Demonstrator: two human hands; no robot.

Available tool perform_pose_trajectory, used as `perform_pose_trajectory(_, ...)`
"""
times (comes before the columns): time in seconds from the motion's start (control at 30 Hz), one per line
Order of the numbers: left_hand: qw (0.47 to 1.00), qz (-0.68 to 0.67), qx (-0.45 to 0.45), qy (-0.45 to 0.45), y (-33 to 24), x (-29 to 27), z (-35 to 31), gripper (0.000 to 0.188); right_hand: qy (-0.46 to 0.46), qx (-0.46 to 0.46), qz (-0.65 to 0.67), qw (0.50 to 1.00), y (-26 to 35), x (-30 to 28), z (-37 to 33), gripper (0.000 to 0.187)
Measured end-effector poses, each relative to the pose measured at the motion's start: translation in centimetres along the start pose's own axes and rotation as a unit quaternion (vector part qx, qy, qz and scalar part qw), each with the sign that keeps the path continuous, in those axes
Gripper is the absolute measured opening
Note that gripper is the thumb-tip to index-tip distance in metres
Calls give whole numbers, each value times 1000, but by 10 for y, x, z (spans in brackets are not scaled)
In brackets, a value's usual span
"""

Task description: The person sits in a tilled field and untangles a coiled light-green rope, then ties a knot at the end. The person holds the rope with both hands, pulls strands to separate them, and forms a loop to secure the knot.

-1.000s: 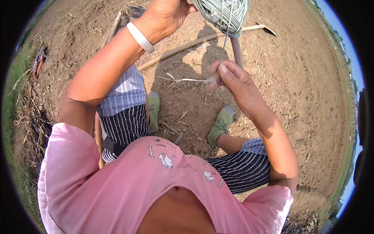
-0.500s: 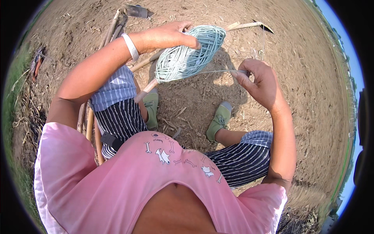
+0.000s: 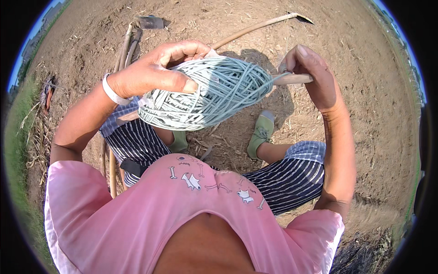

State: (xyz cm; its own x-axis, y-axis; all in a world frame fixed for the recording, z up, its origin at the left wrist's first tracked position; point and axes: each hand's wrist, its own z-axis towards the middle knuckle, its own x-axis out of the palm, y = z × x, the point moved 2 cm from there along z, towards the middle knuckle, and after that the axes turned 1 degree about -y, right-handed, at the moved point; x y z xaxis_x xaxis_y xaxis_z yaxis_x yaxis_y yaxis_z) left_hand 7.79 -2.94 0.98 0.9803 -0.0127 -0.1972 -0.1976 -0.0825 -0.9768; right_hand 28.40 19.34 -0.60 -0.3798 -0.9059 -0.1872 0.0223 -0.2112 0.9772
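A thick, egg-shaped bundle of pale blue-green twine (image 3: pixel 223 93) is wound round a wooden stick (image 3: pixel 294 79), whose two ends poke out at either side. My left hand (image 3: pixel 141 75) grips the bundle's left part, thumb on top and fingers behind. At the stick's right end, my right hand (image 3: pixel 315 82) has its fingers curled closed. A thin strand runs from the bundle along the stick's end toward its fingertips. The exact pinch is partly hidden. The bundle hangs over my lap, tilted slightly.
A long-handled tool with a dark blade (image 3: pixel 301 18) lies on the dry soil ahead. More wooden handles (image 3: pixel 123 50) and a flat metal blade (image 3: pixel 150 22) lie at the left. My green shoes (image 3: pixel 261 132) rest on the soil, and grass (image 3: pixel 20 128) borders the left.
The bundle has come closer and turned more level, its right stick end now beside my right hand. My left hand has moved left and nearer; the taut strand between bundle and right hand has shortened.
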Motion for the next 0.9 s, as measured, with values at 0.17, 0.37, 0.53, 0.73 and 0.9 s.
perform_pose_trajectory(0.17,973,-227,5,-47,1,21,-24,71,73,-44,109,990,29,10,1,64)
perform_pose_trajectory(0.37,845,-499,117,-155,5,13,-59,60,116,-41,-87,989,23,35,-1,58)
perform_pose_trajectory(0.53,815,-466,129,-318,20,-10,-83,35,201,79,-4,976,-9,56,3,48)
perform_pose_trajectory(0.73,835,-94,23,-542,29,7,-125,42,283,103,91,949,-7,90,2,34)
perform_pose_trajectory(0.9,805,133,-71,-574,46,33,-163,60,386,147,152,898,8,130,-19,33)
